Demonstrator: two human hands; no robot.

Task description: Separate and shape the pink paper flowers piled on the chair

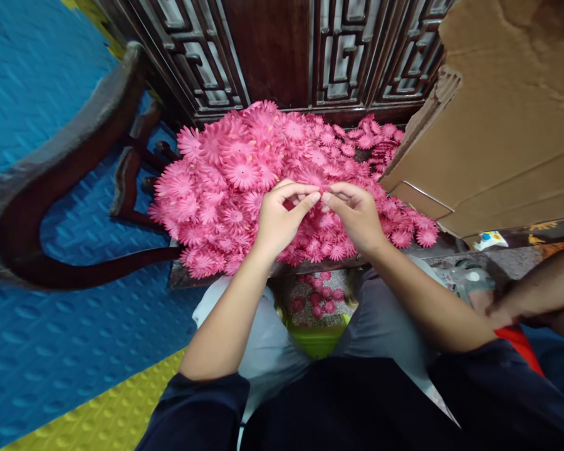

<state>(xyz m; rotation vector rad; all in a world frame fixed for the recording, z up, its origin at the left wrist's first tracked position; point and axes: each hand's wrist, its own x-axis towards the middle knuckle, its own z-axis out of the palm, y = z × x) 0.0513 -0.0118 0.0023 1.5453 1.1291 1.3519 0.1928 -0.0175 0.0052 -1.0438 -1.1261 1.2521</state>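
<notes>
My left hand (282, 216) and my right hand (357, 216) meet above a heap of pink artificial flowers (242, 172). Thumb and fingertips of each hand are pinched together at the near edge of one pink artificial flower (313, 175). Its petals fan out just beyond my fingertips; the exact grip point is partly covered by them. The heap has layered, many-petalled blooms, some with small pale yellowish tips showing between them. Flatter, smaller flower pieces (385, 141) lie at its right side.
A dark wooden bench seat with a curved armrest (51, 181) bears the heap, against a carved lattice back (272, 50). A large cardboard sheet (507, 125) stands at right. Flowers (326, 291) lie on the floor near a green stool (317, 341). Another person's arm (540, 288) shows at right.
</notes>
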